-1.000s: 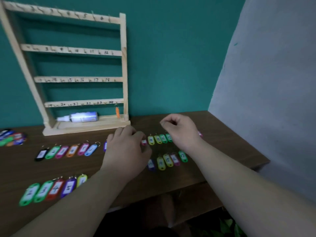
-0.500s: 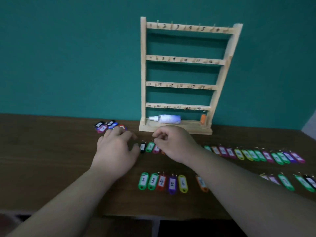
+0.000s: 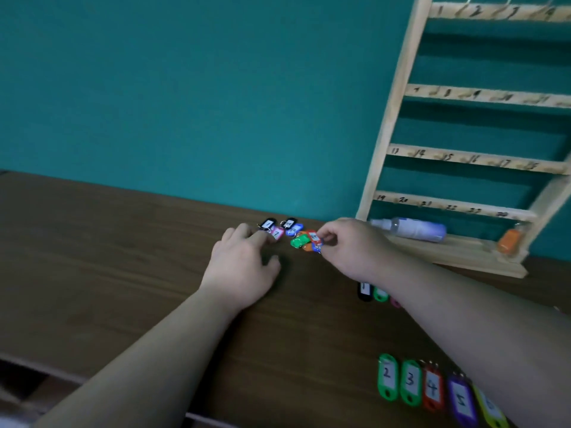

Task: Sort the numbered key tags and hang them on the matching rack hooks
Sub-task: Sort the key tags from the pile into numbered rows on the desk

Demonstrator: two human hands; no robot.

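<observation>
Currently both hands are at the loose pile of key tags (image 3: 297, 237) lying on the table (image 3: 108, 257) near the teal wall, left of the wooden rack (image 3: 398, 97).

- Left hand (image 3: 244, 267): palm down, fingers relaxed and extended. The fingertips rest on the pink tag (image 3: 277, 233) marked 7, at the pile's left edge. Nothing is gripped.
- Right hand (image 3: 355, 248): thumb and forefinger are curled together and pinch the red tag (image 3: 313, 236) at the pile's right edge. A blue tag (image 3: 318, 248) lies just below it.
- Two black tags sit at the far side of the pile; a green one lies in the middle.
- Sorted row (image 3: 411, 383) near the table's front edge: green 2, green 3, red 4, purple 5, then a yellow tag whose number is blurred.
- Another row is mostly hidden under the right forearm; only a black tag (image 3: 364, 291) and a green one show.
- Rack rails carry handwritten numbers. A spray bottle (image 3: 412, 229) lies on its base, and an orange tag (image 3: 510, 241) sits at the base's right end.
</observation>
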